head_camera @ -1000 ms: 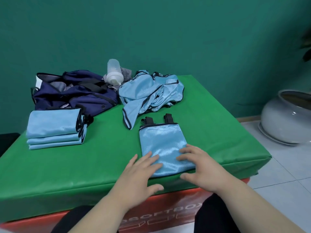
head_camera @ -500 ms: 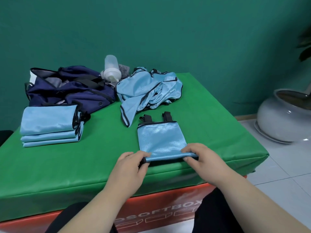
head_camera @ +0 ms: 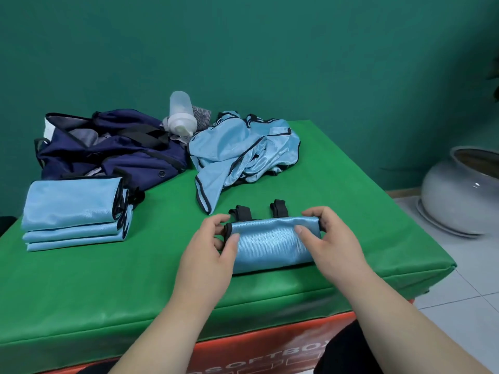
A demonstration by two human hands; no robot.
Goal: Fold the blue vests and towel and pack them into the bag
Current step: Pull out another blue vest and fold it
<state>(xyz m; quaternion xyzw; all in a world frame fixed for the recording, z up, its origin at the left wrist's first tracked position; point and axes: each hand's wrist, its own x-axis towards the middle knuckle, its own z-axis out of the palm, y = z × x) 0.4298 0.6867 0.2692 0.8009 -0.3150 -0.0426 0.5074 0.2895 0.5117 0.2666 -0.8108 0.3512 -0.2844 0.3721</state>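
I hold the folded vest [head_camera: 272,245] at six o'clock on the bench [head_camera: 108,279], left hand [head_camera: 213,249] and right hand [head_camera: 333,240] fingers clamped on its ends. It seems light, limp, slippery; I'd grip doubled edges.

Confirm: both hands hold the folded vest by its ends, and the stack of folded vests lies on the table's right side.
One error: the head view shows the stack of folded vests on the table's left side. The left hand and right hand do hold the folded vest by its ends.
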